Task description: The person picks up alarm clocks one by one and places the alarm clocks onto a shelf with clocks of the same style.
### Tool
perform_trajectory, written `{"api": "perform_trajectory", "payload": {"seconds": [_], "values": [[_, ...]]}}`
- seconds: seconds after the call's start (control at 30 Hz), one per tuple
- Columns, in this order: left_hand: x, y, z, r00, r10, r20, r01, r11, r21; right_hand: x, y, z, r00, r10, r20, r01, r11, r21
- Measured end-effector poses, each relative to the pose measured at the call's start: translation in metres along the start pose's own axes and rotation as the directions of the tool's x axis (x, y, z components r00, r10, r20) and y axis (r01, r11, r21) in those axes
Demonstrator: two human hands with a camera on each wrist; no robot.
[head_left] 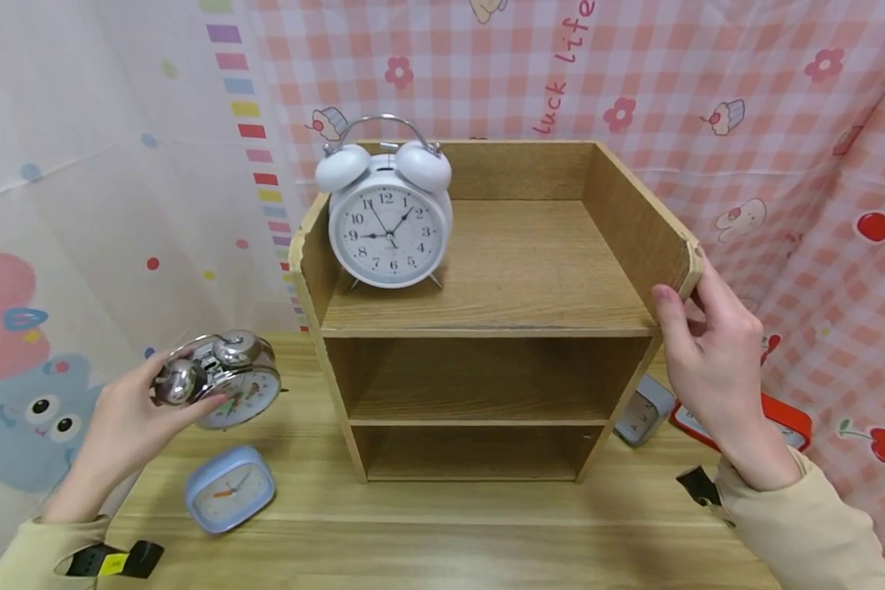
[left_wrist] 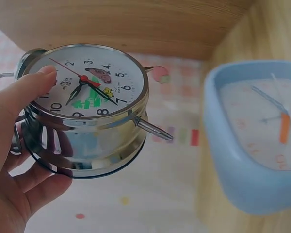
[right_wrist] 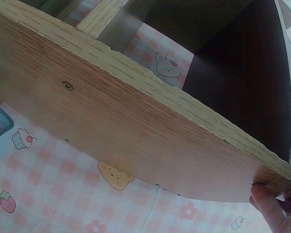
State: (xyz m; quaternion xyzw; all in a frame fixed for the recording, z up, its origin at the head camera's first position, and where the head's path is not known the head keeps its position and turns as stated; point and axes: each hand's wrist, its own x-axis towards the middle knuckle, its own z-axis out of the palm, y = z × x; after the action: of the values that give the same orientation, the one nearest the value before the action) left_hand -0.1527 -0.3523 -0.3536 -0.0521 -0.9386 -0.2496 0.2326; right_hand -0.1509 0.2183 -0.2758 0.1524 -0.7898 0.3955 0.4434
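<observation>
In the head view, my left hand (head_left: 129,414) holds a silver twin-bell alarm clock (head_left: 254,395) above the table, left of a small wooden shelf (head_left: 487,333). The left wrist view shows the thumb on the rim and face of this clock (left_wrist: 87,141), with the other fingers around its back and underside. My right hand (head_left: 723,360) grips the upper front edge of the shelf's right side panel, thumb on the inner side. On the left of the shelf's top board stands a white twin-bell alarm clock (head_left: 389,233), upright and facing me.
A light blue clock (head_left: 229,492) lies on the wooden table (head_left: 442,533) below my left hand. To the right of the shelf are a grey clock (head_left: 645,410) and a red clock (head_left: 789,419), partly hidden. Patterned curtains (head_left: 708,74) hang behind and at both sides.
</observation>
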Motion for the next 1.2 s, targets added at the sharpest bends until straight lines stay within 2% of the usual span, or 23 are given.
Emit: {"api": "perform_trajectory", "payload": {"seconds": [0.2, 0.5, 0.73, 0.87, 1.2], "values": [[-0.012, 0.008, -0.016, 0.999, -0.037, -0.031, 0.037, 0.999, -0.019, 0.0, -0.001, 0.001, 1.0, -0.006, -0.007, 0.006, 1.0, 0.0], [-0.028, 0.024, -0.03, 0.997, -0.032, -0.063, 0.028, 0.998, -0.059, 0.0, 0.0, 0.002, 1.0, -0.011, -0.009, 0.011, 1.0, 0.004], [-0.038, 0.034, -0.036, 0.988, 0.011, -0.155, -0.033, 0.99, -0.139, 0.0, 0.001, 0.001, 1.0, -0.008, -0.012, 0.008, 1.0, 0.011], [-0.043, 0.039, -0.039, 0.987, 0.02, -0.158, -0.045, 0.987, -0.155, -0.001, 0.001, 0.001, 1.0, -0.007, -0.016, 0.007, 1.0, 0.004], [-0.052, 0.058, -0.043, 0.981, 0.082, -0.176, -0.118, 0.971, -0.207, 0.0, 0.0, 0.001, 1.0, -0.007, -0.009, 0.007, 1.0, 0.008]]}}
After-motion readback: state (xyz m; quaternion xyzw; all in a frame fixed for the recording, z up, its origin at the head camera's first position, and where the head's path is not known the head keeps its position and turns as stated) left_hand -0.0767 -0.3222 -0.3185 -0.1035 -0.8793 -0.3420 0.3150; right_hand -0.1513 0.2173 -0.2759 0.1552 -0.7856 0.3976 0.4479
